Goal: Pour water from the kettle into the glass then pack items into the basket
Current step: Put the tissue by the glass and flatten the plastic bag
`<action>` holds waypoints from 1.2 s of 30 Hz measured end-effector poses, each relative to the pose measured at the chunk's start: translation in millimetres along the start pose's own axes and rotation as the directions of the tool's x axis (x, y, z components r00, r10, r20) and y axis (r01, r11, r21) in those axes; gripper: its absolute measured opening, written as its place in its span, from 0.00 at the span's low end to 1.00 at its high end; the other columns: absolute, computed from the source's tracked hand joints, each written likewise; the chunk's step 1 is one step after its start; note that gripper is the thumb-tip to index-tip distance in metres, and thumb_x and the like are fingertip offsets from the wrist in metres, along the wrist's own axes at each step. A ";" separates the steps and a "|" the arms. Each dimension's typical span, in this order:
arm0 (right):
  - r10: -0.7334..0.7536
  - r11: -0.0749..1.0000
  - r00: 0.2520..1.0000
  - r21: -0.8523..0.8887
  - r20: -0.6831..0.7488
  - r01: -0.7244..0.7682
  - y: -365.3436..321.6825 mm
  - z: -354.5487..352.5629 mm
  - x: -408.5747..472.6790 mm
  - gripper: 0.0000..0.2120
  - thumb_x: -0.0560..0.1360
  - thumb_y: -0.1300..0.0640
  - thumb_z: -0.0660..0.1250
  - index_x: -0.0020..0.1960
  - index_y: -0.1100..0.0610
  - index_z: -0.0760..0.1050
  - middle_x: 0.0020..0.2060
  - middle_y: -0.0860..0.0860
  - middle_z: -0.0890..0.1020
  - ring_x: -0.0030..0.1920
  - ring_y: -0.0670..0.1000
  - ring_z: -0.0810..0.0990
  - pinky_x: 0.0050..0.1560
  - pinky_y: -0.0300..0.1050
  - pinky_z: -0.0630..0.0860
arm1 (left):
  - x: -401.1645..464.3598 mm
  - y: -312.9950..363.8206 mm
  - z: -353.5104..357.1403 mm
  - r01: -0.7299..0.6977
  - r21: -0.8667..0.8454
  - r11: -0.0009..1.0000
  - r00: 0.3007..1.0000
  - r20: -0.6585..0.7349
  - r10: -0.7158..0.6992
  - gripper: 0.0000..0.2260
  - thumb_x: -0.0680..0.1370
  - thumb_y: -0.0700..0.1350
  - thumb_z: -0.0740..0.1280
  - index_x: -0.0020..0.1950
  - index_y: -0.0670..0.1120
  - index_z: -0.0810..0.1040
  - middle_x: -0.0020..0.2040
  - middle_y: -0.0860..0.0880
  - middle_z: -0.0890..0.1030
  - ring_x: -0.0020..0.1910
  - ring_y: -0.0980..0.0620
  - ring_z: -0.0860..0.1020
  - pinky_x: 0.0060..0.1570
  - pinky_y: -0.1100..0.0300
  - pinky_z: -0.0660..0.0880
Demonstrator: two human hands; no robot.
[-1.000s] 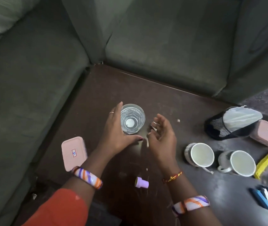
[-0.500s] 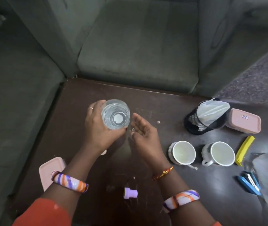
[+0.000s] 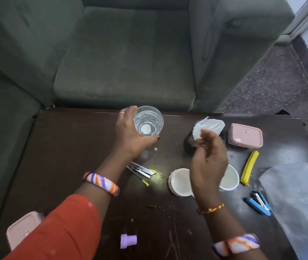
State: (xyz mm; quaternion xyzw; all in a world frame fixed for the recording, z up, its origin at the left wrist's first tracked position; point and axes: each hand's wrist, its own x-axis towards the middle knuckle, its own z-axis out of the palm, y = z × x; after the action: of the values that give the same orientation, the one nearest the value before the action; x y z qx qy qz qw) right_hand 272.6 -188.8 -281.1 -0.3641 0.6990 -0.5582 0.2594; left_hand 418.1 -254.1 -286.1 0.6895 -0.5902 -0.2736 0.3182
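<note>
Since a moment ago, my left hand (image 3: 130, 136) has carried the glass (image 3: 148, 121) up and toward the table's (image 3: 65, 147) far edge, fingers wrapped round its side; water fills it partway. My right hand (image 3: 208, 162) has drifted right, loosely curled and holding nothing, over the two empty white cups (image 3: 180, 182). It's nearer the black mesh basket (image 3: 190, 143), lying on its side straight ahead, white bag (image 3: 208, 126) inside. No kettle in sight.
</note>
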 end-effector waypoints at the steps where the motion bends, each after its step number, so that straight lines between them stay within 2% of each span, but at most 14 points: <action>1: -0.042 0.997 0.996 -0.060 -0.081 0.038 1.7 -9.9 3.8 0.19 0.69 0.69 0.54 0.55 0.55 0.73 0.47 0.50 0.77 0.45 0.46 0.77 0.50 0.27 0.70 | 0.6 1.3 3.2 0.005 -0.002 1.000 1.000 0.009 -0.005 0.40 0.55 0.43 0.80 0.64 0.40 0.70 0.62 0.42 0.73 0.59 0.46 0.74 0.52 0.75 0.60; 4: 0.067 0.992 0.966 -0.089 -0.248 -0.092 14.2 -24.8 21.2 0.22 0.70 0.69 0.52 0.62 0.63 0.71 0.59 0.59 0.74 0.56 0.52 0.74 0.54 0.20 0.64 | 1.0 5.6 11.5 0.018 -0.006 1.000 0.999 0.027 -0.018 0.42 0.52 0.49 0.74 0.64 0.40 0.70 0.62 0.41 0.73 0.60 0.46 0.74 0.52 0.74 0.60; 6: 0.240 0.969 0.931 0.004 -0.275 -0.248 26.8 -23.1 33.9 0.24 0.72 0.73 0.52 0.66 0.62 0.68 0.65 0.58 0.72 0.65 0.53 0.71 0.64 0.30 0.62 | 0.8 7.5 16.1 0.025 0.000 1.000 0.999 0.030 -0.025 0.42 0.52 0.50 0.73 0.64 0.40 0.70 0.62 0.41 0.73 0.60 0.46 0.73 0.52 0.74 0.60; 8: 0.395 0.918 0.888 0.120 -0.234 -0.377 41.2 -17.1 46.0 0.23 0.75 0.71 0.52 0.68 0.60 0.67 0.67 0.56 0.72 0.66 0.50 0.70 0.71 0.44 0.63 | 1.1 7.3 20.5 0.027 0.011 1.000 0.999 0.034 -0.027 0.41 0.53 0.48 0.77 0.64 0.40 0.70 0.62 0.41 0.72 0.61 0.45 0.73 0.54 0.71 0.62; 10: 0.490 0.869 0.856 0.167 -0.165 -0.466 49.8 -12.6 53.6 0.22 0.76 0.68 0.52 0.67 0.57 0.69 0.65 0.55 0.75 0.65 0.53 0.72 0.68 0.51 0.68 | 1.5 5.8 24.5 0.021 0.030 0.999 0.999 0.033 -0.022 0.40 0.56 0.43 0.80 0.65 0.39 0.70 0.62 0.40 0.72 0.62 0.44 0.72 0.57 0.67 0.63; 12: 0.547 0.832 0.832 0.175 -0.092 -0.527 49.0 -9.8 56.6 0.20 0.77 0.67 0.50 0.63 0.55 0.72 0.61 0.55 0.78 0.59 0.55 0.76 0.59 0.50 0.73 | 2.0 4.6 27.0 0.018 0.043 0.999 1.000 0.025 -0.019 0.39 0.56 0.41 0.80 0.65 0.39 0.69 0.63 0.40 0.72 0.62 0.44 0.71 0.59 0.66 0.63; 15: 0.542 0.829 0.840 0.177 -0.014 -0.531 45.1 -3.0 58.7 0.19 0.79 0.66 0.49 0.51 0.49 0.74 0.56 0.55 0.80 0.57 0.55 0.77 0.60 0.53 0.75 | 2.9 2.6 28.0 0.035 0.042 0.998 0.999 0.021 -0.036 0.39 0.57 0.41 0.79 0.65 0.39 0.69 0.64 0.40 0.71 0.63 0.44 0.71 0.59 0.66 0.63; 17: 0.520 0.842 0.854 0.160 0.018 -0.515 45.0 5.1 59.5 0.19 0.79 0.65 0.49 0.46 0.47 0.74 0.56 0.58 0.80 0.54 0.56 0.78 0.53 0.50 0.74 | 2.6 0.5 26.9 0.041 0.044 0.998 0.999 0.022 -0.042 0.41 0.55 0.45 0.79 0.66 0.39 0.69 0.64 0.40 0.71 0.63 0.44 0.71 0.59 0.66 0.63; 19: 0.508 0.848 0.860 0.149 0.045 -0.509 45.8 14.2 60.2 0.19 0.79 0.65 0.49 0.44 0.46 0.74 0.56 0.60 0.80 0.49 0.56 0.76 0.45 0.47 0.71 | 1.7 -1.3 25.4 0.047 0.043 0.998 0.999 0.022 -0.048 0.42 0.53 0.49 0.74 0.65 0.40 0.69 0.63 0.40 0.71 0.63 0.45 0.71 0.58 0.66 0.63; 21: 0.508 0.844 0.858 0.154 0.072 -0.513 45.9 22.8 60.3 0.18 0.78 0.64 0.50 0.47 0.46 0.74 0.56 0.61 0.80 0.48 0.57 0.76 0.47 0.49 0.73 | 0.6 -2.9 24.5 0.057 0.042 0.997 0.998 0.016 -0.058 0.42 0.52 0.49 0.71 0.65 0.40 0.69 0.63 0.40 0.71 0.62 0.45 0.71 0.57 0.67 0.63; 24: 0.515 0.833 0.849 0.163 0.118 -0.529 44.2 33.3 59.1 0.17 0.78 0.62 0.51 0.55 0.49 0.75 0.55 0.58 0.81 0.55 0.57 0.79 0.58 0.59 0.76 | 0.1 -5.2 23.7 0.054 0.043 0.998 0.999 0.004 -0.054 0.42 0.52 0.49 0.72 0.65 0.40 0.69 0.63 0.40 0.72 0.61 0.45 0.72 0.56 0.69 0.63; 27: 0.526 0.831 0.840 0.128 0.136 -0.541 43.8 39.2 58.1 0.16 0.78 0.61 0.51 0.58 0.52 0.75 0.54 0.56 0.82 0.56 0.57 0.80 0.57 0.62 0.76 | 0.7 -6.7 23.6 0.046 0.055 0.997 0.999 0.007 -0.047 0.41 0.55 0.44 0.79 0.66 0.40 0.69 0.64 0.40 0.71 0.62 0.45 0.72 0.58 0.67 0.64; 29: 0.538 0.823 0.831 0.121 0.142 -0.554 44.2 40.8 58.3 0.17 0.78 0.60 0.51 0.61 0.53 0.74 0.55 0.56 0.81 0.56 0.57 0.79 0.57 0.61 0.77 | 1.3 -7.6 23.6 0.054 0.062 0.997 0.999 0.001 -0.054 0.40 0.57 0.41 0.79 0.67 0.40 0.68 0.64 0.40 0.70 0.63 0.45 0.71 0.59 0.66 0.64; 36: 0.571 0.796 0.800 0.113 0.185 -0.594 43.8 40.8 55.6 0.17 0.80 0.61 0.51 0.63 0.54 0.72 0.56 0.56 0.81 0.55 0.57 0.80 0.54 0.60 0.79 | 3.1 -9.1 22.4 0.064 0.070 0.995 0.997 0.036 -0.067 0.42 0.59 0.42 0.79 0.69 0.40 0.65 0.67 0.40 0.67 0.66 0.45 0.69 0.64 0.61 0.64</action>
State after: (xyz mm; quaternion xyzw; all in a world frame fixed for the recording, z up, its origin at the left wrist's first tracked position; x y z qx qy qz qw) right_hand 260.9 -252.4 -330.9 -0.1468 0.7081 -0.4795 0.4971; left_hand 407.6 -258.8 -307.6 0.7137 -0.5824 -0.2768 0.2737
